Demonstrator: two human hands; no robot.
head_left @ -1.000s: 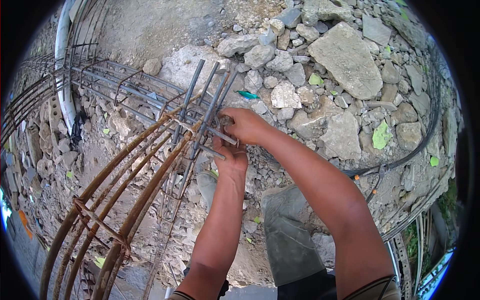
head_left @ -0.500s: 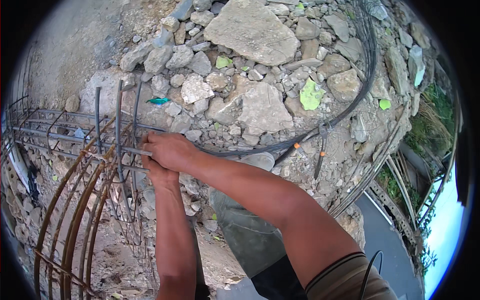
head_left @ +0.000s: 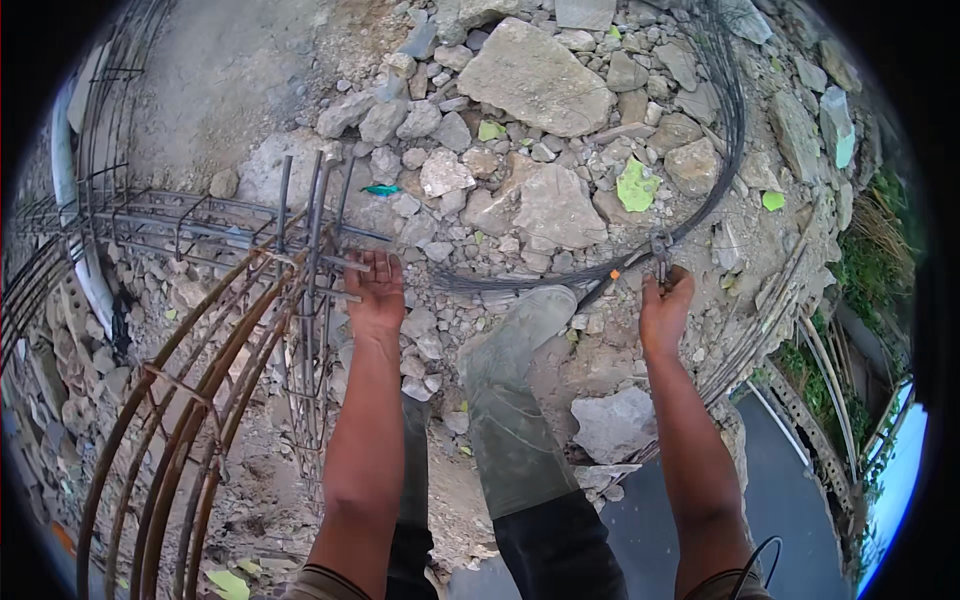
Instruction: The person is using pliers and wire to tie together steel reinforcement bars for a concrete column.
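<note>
My left hand [head_left: 377, 293] is open, palm up with fingers slightly bent, beside the cut ends of rebar bars [head_left: 345, 263] in a tied cage. Its fingertips are at or close to those ends; I cannot tell whether they touch. Over on the right, my right hand [head_left: 667, 315] closes round a handle of metal pincers [head_left: 660, 243]. The jaws point away from me, and the other handle, marked with orange, slants left. They lie against a long bundle of thin dark tie wire [head_left: 520, 284], which curves up to the far right.
Rusty bent rebar [head_left: 170, 430] arches at the lower left. Broken rock, including a big flat slab [head_left: 535, 80], covers the ground ahead. My boot [head_left: 525, 330] stands near the wire. A grey paved surface [head_left: 785, 480] lies lower right, beyond a rubble edge.
My hands were together at the rebar ends. The right hand has moved right and taken hold of the pincers; the left stays by the bars, turned palm up. The view has shifted left.
</note>
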